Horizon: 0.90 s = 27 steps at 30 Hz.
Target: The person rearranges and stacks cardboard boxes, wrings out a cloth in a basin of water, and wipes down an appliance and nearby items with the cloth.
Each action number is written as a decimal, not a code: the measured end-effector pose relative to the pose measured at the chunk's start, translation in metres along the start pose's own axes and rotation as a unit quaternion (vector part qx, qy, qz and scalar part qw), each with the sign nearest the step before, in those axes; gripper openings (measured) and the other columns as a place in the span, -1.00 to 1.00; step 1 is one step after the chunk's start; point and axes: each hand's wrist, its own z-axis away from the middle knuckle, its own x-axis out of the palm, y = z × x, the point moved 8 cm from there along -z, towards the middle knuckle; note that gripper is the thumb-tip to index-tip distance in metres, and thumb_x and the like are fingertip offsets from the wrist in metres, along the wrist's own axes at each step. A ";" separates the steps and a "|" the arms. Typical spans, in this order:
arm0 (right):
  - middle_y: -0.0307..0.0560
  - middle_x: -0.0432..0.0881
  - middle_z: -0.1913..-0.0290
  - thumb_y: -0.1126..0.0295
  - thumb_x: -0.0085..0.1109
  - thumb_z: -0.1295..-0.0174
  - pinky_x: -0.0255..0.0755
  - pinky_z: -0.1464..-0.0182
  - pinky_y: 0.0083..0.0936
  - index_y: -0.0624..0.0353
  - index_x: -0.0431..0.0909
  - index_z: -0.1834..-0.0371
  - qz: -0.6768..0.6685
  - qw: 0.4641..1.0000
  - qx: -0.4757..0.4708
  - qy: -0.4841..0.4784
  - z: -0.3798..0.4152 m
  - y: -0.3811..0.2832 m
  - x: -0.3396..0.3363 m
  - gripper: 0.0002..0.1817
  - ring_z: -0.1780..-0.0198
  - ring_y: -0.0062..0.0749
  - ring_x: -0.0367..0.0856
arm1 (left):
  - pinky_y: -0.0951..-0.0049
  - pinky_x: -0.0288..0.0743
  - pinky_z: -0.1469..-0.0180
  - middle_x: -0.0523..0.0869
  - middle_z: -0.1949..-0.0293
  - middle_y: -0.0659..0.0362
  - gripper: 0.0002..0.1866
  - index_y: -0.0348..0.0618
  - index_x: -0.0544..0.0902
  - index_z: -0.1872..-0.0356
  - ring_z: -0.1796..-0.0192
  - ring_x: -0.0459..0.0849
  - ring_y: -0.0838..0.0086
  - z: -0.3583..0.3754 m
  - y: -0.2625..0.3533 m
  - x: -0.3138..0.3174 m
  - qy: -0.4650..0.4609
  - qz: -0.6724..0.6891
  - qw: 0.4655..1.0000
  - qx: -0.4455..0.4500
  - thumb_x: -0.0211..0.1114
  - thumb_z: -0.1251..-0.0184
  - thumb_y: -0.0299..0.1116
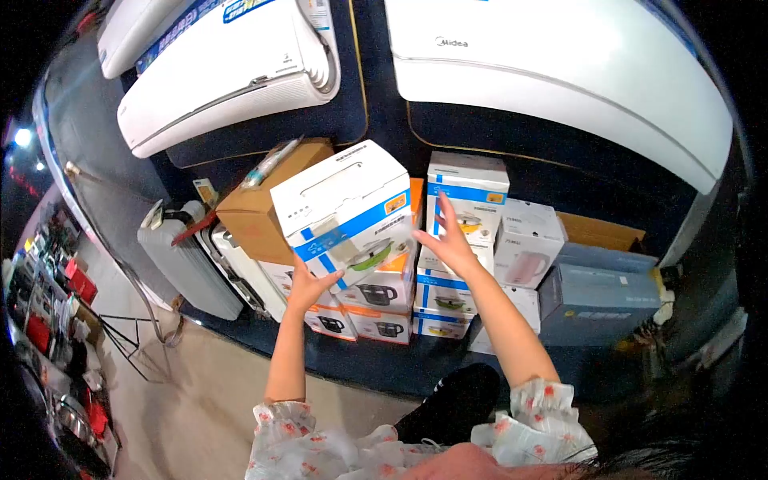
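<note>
Upper-left unit: white air conditioner (pixel 232 84), mounted above the goods.
Grey case (pixel 192 268): ribbed, standing upright left of the boxes.
Brown carton (pixel 256 212): left of centre, a clear wrapped item (pixel 270 164) lying on top; it stands just behind what I hold.
My left hand (pixel 308 288): at the lower left corner of my box, thumb along the front, fingers against the side and partly hidden, pinching that corner.
My box (pixel 352 188): centre of the frame, tilted, above the stack; white, blue band around it, small orange panel, green pan pictured on the front, closed flaps on top.
Kettle boxes (pixel 376 296): white and orange, directly below my box and partly covered by it.
My right hand (pixel 452 240): fingers spread, thumb near the box's right edge, contact unclear.
Blue-banded stack (pixel 444 300): right of centre, partly behind my right hand.
White carton (pixel 524 248): pale kettle pictured.
Upper-right unit: large white air conditioner (pixel 552 72), marked Midea.
Grey-blue box (pixel 600 296): right, low.
</note>
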 end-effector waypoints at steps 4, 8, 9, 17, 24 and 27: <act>0.07 0.27 -0.22 0.31 0.32 0.01 0.15 -0.25 -0.35 0.17 -0.10 -0.35 -0.005 0.983 0.065 -0.173 -0.015 -0.004 0.046 -0.08 -0.24 -0.22 0.25 | 0.38 0.32 -0.10 0.45 0.00 0.00 -0.17 -0.31 0.20 -0.12 -0.04 0.44 0.30 -0.004 -0.013 0.003 -0.031 0.048 0.998 -0.040 0.49 0.24 -0.43; 0.00 0.40 -0.10 0.43 0.20 -0.09 0.27 -0.15 -0.44 0.19 0.12 -0.26 -0.037 0.997 0.043 -0.056 0.009 0.007 0.018 -0.35 -0.15 -0.36 0.35 | 0.38 0.32 -0.10 0.42 0.03 -0.01 -0.19 -0.33 0.22 -0.09 -0.04 0.44 0.28 -0.005 -0.010 0.020 -0.049 0.031 0.998 -0.008 0.49 0.25 -0.44; -0.01 0.42 -0.07 0.44 0.17 -0.11 0.29 -0.13 -0.45 0.19 0.15 -0.24 -0.041 0.998 0.040 -0.038 0.019 0.007 0.004 -0.39 -0.14 -0.38 0.36 | 0.36 0.32 -0.12 0.39 0.00 -0.03 -0.19 -0.33 0.22 -0.08 -0.04 0.43 0.25 0.003 0.010 0.027 -0.059 0.069 0.996 -0.025 0.50 0.27 -0.44; -0.12 0.49 0.10 0.48 0.08 -0.18 0.39 0.06 -0.53 0.21 0.33 -0.01 0.033 0.988 0.077 0.129 0.098 0.010 -0.129 -0.68 0.06 -0.46 0.46 | 0.16 0.03 -0.32 0.00 -0.32 -0.17 0.23 -0.21 -0.24 -0.35 -0.34 0.05 0.02 0.001 0.136 0.128 -0.171 0.036 0.973 0.153 0.52 0.32 -0.39; -0.17 0.46 0.06 0.43 0.01 -0.23 0.37 0.11 -0.59 0.21 0.28 -0.10 0.138 0.968 0.178 0.114 0.112 0.126 -0.159 -0.64 0.14 -0.55 0.45 | 0.34 0.26 -0.21 0.26 -0.21 -0.11 0.14 -0.26 -0.10 -0.33 -0.22 0.31 0.11 -0.035 0.070 0.220 -0.233 0.065 0.964 0.111 0.50 0.30 -0.40; -0.05 0.31 -0.16 0.49 0.01 -0.21 0.35 0.01 -0.57 0.13 -0.01 -0.32 0.113 0.979 0.118 0.124 0.105 0.169 -0.141 -0.38 -0.12 -0.42 0.33 | 0.35 0.33 -0.12 0.36 -0.07 -0.11 0.04 -0.30 -0.02 -0.31 -0.11 0.39 0.10 -0.039 0.037 0.231 -0.170 -0.073 0.980 0.073 0.48 0.23 -0.40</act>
